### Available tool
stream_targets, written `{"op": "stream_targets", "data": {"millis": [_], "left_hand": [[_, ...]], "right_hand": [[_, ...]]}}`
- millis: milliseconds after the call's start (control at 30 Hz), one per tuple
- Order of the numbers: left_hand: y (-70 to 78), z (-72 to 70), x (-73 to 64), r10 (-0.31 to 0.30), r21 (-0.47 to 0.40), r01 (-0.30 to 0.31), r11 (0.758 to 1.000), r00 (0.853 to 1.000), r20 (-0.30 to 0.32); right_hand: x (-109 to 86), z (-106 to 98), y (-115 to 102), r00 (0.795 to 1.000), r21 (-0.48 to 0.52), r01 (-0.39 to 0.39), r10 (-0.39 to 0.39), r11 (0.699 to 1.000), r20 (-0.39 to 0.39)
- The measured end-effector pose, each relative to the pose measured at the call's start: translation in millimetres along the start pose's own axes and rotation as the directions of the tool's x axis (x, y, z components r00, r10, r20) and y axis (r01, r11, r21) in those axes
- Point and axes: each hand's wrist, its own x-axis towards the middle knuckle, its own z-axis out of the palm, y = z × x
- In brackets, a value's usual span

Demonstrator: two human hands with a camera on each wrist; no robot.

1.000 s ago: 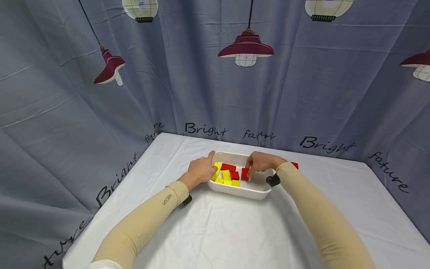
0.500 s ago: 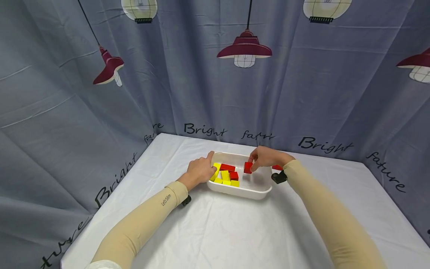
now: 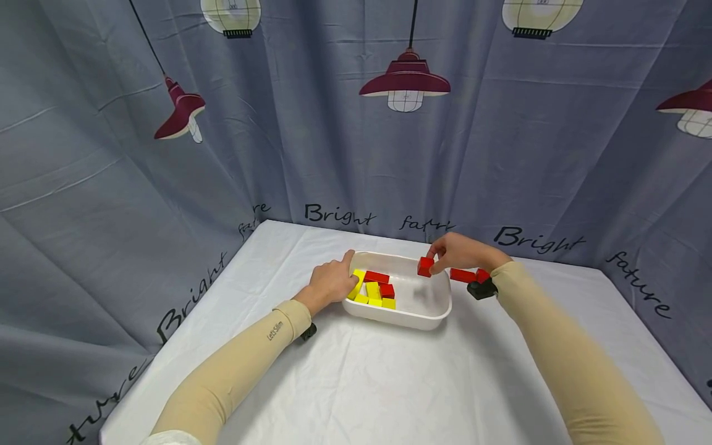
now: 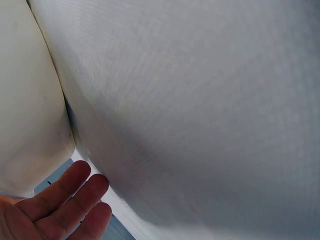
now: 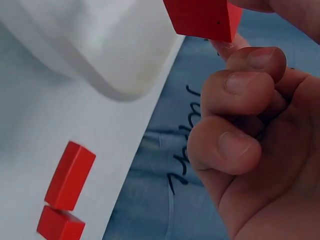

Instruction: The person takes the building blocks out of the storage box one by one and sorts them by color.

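Observation:
In the head view my right hand (image 3: 466, 252) pinches a red block (image 3: 425, 267) between thumb and index finger, over the right end of a white plastic bin (image 3: 399, 316). The right wrist view shows that block (image 5: 200, 19) at the fingertips, the other fingers curled below it. My left hand (image 3: 329, 283) grips the bin's left end, thumb over the rim; in the left wrist view its other fingers (image 4: 70, 210) lie along the outer wall. Inside the bin's left half are several yellow blocks (image 3: 372, 290), a red block (image 3: 376, 277) and a shorter red block (image 3: 387, 290).
Right of the bin, on the white tablecloth (image 3: 389, 383), lie a long red block (image 3: 463, 275) and another red block (image 3: 482, 275), nearly end to end. A grey-blue curtain (image 3: 334, 154) with printed lamps hangs along the table's far edge.
My right hand has lifted the red block from the bin's floor and carried it right, toward the bin's right end. The left hand and the bin have stayed in place.

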Motion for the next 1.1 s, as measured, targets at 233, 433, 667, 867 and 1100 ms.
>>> {"op": "stream_targets", "data": {"millis": [233, 433, 667, 867, 1100], "left_hand": [[1.9, -0.2, -0.7, -0.009, 0.0, 0.009, 1.0, 1.0, 0.003], [1.5, -0.4, -0.8, -0.002, -0.001, 0.002, 1.0, 1.0, 0.003], [-0.5, 0.0, 0.0, 0.0, -0.013, 0.0, 1.0, 1.0, 0.004], [-1.3, 0.6, 0.3, -0.003, -0.004, 0.003, 1.0, 1.0, 0.0], [-1.1, 0.6, 1.6, 0.0, -0.006, 0.0, 1.0, 1.0, 0.004]], "right_hand": [[-12.3, -12, 11, 0.999, 0.06, -0.006, 0.009, 0.998, -0.053], [-22.3, -19, 24, 0.995, 0.074, -0.038, 0.045, 0.997, -0.093], [-34.1, -24, 43, 0.989, 0.069, -0.066, 0.074, 0.995, -0.126], [-41.6, -25, 62, 0.983, 0.078, -0.094, 0.105, 0.993, -0.149], [-46.6, -23, 88, 0.965, 0.094, -0.135, 0.152, 0.986, -0.215]]}}
